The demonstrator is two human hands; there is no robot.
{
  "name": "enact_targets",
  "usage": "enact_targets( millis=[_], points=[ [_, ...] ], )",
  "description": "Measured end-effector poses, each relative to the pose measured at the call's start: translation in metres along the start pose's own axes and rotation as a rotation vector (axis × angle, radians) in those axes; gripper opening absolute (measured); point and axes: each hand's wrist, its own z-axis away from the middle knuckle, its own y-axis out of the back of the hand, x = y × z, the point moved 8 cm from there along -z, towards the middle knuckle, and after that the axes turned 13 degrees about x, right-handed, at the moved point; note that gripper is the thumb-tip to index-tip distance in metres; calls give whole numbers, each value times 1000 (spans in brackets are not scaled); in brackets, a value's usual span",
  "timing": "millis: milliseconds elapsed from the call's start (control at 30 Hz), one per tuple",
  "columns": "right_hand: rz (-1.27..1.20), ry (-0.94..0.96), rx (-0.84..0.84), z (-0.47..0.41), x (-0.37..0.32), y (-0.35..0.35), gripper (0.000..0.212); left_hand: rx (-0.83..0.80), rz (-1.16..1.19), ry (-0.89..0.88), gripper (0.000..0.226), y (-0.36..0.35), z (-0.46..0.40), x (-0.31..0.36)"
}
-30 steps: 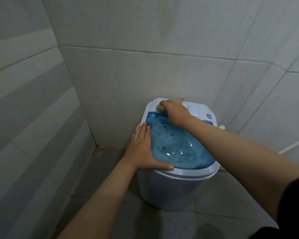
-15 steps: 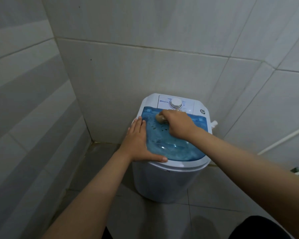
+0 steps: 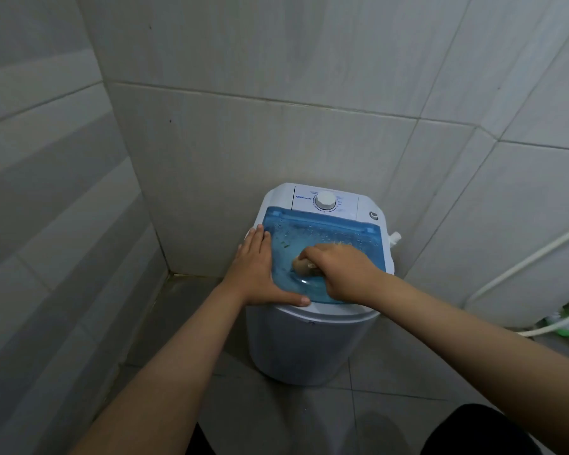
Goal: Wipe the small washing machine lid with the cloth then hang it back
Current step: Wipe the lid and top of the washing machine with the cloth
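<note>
Blue lid (image 3: pixel 326 238) runs 9-to-3 across the washing machine (image 3: pixel 309 343); my right hand (image 3: pixel 339 274) clenches the cloth (image 3: pixel 301 266) near 6 o'clock. Unwiped specks sit toward 10, nearer my left hand (image 3: pixel 257 274), flat, bracing the rim at 9.

A tiled bathroom or wash area in a home: a small white washing machine (image 3: pixel 309 343) with a translucent blue lid (image 3: pixel 322 238) and a control dial (image 3: pixel 325 201) stands in a corner, pale wall tiles (image 3: pixel 276 133) rising behind and to its left, grey floor tiles (image 3: pixel 309 418) beneath it, a white hose (image 3: pixel 523 261) running along the wall to its right.
</note>
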Motion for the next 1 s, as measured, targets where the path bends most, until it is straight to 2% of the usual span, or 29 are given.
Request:
enact_targets(
  millis=[100,167,233,367,567,733,1000],
  points=[
    [-40,-35,-95,-6,2,11,33,-6,15,7,155,-1,0,0],
    [-150,-98,-118,-18,6,21,28,-1,25,15,159,-1,-1,0],
    [-226,-149,-40,-38,13,33,29,8,27,12,159,-1,-3,-1],
    [-205,-201,146,-84,24,36,40,46,48,3,159,-3,-4,-3],
    [-133,-215,121,-127,31,-12,47,57,48,-12,157,-6,-6,-4],
    [-123,-242,89,-128,35,-33,46,59,37,-21,155,-7,-7,-6],
    [-200,-169,55,-97,18,-29,55,51,46,-14,159,-11,-8,-8]
  ],
)
